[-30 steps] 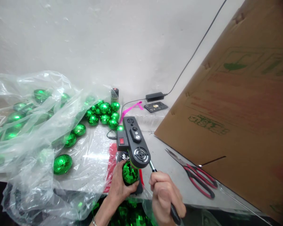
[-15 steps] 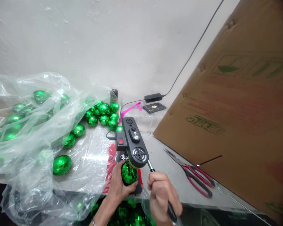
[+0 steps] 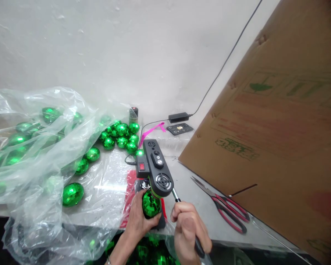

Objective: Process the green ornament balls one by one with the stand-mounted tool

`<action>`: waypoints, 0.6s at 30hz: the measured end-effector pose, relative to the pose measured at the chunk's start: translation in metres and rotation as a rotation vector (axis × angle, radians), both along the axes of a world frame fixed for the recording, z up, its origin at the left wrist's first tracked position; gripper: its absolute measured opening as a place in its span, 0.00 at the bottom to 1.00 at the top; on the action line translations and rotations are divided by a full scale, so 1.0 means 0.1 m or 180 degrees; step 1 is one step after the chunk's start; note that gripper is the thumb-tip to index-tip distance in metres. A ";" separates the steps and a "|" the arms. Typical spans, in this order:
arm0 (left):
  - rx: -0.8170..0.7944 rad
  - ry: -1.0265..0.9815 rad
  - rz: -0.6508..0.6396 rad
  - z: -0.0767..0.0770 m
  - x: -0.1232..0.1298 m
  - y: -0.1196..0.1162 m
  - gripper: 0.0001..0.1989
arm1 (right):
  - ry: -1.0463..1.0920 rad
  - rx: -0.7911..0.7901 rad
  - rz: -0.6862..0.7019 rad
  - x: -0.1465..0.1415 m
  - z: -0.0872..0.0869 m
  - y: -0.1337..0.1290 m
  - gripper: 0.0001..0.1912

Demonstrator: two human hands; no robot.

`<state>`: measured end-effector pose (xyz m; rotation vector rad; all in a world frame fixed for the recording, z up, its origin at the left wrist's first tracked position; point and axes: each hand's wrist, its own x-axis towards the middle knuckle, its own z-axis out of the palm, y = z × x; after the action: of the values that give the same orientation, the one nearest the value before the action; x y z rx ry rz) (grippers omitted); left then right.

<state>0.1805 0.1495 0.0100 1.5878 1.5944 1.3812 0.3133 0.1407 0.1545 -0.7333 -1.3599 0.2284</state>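
My left hand [image 3: 138, 215] is closed around a shiny green faceted ball ornament [image 3: 151, 204], thumb on its near side. The ball sits right under the front end of a black tabletop press-like machine [image 3: 160, 169] with round vents, a red switch and a lit green light. My right hand [image 3: 189, 230] is wrapped round the black grip of the machine's metal lever [image 3: 176, 195], which slants down toward me. Part of the ball's top is hidden beneath the machine head, so I cannot see what touches it there.
Clear plastic sheeting [image 3: 41, 154] covers several green balls at left; more lie loose beside it [image 3: 122, 129]. Scissors [image 3: 223, 206] lie right of the lever, beside a large cardboard box [image 3: 264, 129]. A phone [image 3: 180, 128], power adapter [image 3: 178, 117] and pink ribbon [image 3: 151, 133] are behind.
The view has shifted slightly. Both hands keep their hold, the left on the ball ornament and the right on the lever, with no clear movement of either.
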 end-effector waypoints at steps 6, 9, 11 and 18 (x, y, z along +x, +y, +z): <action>-0.0012 -0.0030 -0.0002 0.00 0.01 0.00 0.40 | 0.0110 0.0020 -0.0013 -0.04 0.00 0.00 0.23; -0.0031 -0.0026 -0.0023 0.00 0.01 0.00 0.40 | 0.0135 0.0047 -0.0029 -0.05 0.02 0.01 0.25; -0.0054 -0.0032 -0.0046 0.01 0.01 0.00 0.40 | 0.0136 0.0061 -0.0047 -0.06 0.04 0.02 0.25; -0.0048 -0.0010 -0.0077 0.00 0.03 -0.01 0.39 | 0.0128 0.0163 -0.0132 -0.07 0.07 0.05 0.26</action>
<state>0.1839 0.1489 0.0104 1.5901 1.5751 1.3557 0.3065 0.1454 0.1611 -0.7099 -1.3064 0.1740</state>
